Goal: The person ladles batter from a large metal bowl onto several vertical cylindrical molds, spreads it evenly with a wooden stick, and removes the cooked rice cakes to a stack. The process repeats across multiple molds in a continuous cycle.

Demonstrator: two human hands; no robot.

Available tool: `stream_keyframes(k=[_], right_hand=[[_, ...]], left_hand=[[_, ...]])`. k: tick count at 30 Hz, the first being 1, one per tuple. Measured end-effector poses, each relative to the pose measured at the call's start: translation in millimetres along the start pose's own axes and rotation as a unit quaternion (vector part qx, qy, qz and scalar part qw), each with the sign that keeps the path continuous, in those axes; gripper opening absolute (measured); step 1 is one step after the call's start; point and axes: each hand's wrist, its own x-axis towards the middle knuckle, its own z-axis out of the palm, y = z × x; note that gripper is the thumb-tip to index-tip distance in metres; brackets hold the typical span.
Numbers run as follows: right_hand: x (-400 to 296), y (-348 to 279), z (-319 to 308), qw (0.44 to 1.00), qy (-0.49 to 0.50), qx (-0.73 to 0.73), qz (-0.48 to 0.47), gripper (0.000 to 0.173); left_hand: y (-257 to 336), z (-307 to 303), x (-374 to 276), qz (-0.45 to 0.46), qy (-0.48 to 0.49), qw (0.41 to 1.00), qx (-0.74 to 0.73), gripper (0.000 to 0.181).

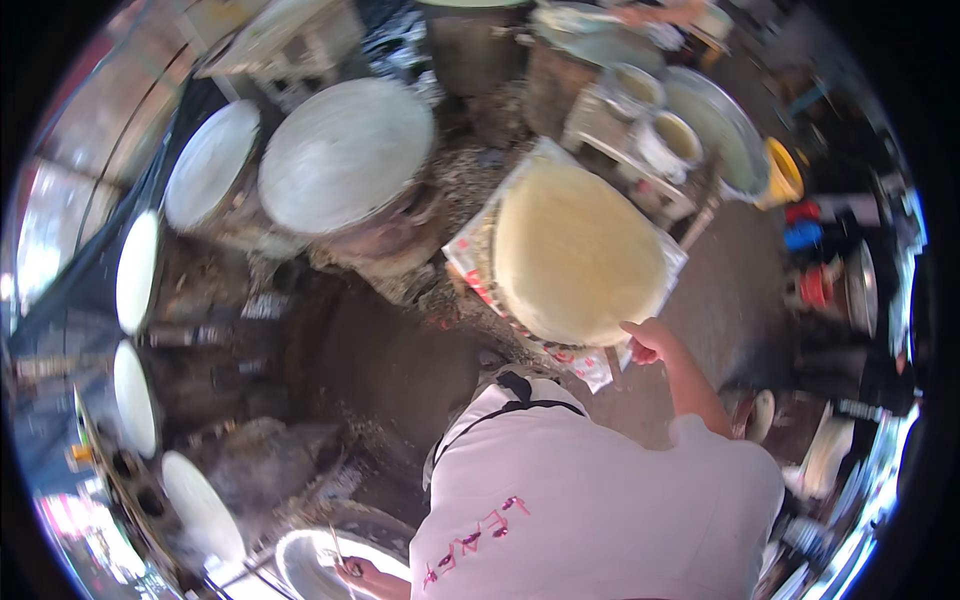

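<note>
Lying on a white printed sheet (pixel 472 274) is a thick, pale yellow stack of what look like large thin flatbreads (pixel 577 255). My right hand (pixel 649 343) reaches its near right edge, the index finger touching the rim and the other fingers curled; whether it pinches a layer is not clear. Low in the view, my left hand (pixel 360 574) grips a thin stick-like tool (pixel 336 541) over a white basin (pixel 289 547). The tool's lower end and the basin's contents are blurred.
Round griddles on sooty stoves curve around my left, including a large one (pixel 349 154) and a smaller one (pixel 214 165). Beyond the stack, a low stand (pixel 611 142) bears two pots, beside a wide metal basin (pixel 735 142) and a yellow container (pixel 784 172). Another person's arm (pixel 660 13) shows at the top.
</note>
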Motion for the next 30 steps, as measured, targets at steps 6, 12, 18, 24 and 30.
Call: stream_keyframes(k=[6,12,18,24,30], right_hand=[[12,-190,158,0.919,-0.118,-0.169,-0.337,0.036],[-105,-225,511,0.581,-0.427,-0.432,-0.542,0.024],[-230,-94,702,0.399,-0.622,-0.653,-0.168,0.033],[-266,-83,793,0.395,-0.512,-0.741,-0.181,0.013],[-328,-103,883,-0.168,-0.218,-0.69,-0.67,0.015]], left_hand=[[-1,-51,-38,0.045,0.04,0.998,0.01,0.013],[-21,-50,-47,-0.058,0.122,0.991,0.014,0.016],[-64,10,-9,0.0,0.121,0.993,0.012,0.02],[-41,-6,58,-0.009,0.18,0.983,-0.042,0.033],[-37,-32,133,-0.002,0.256,0.96,0.11,0.029]])
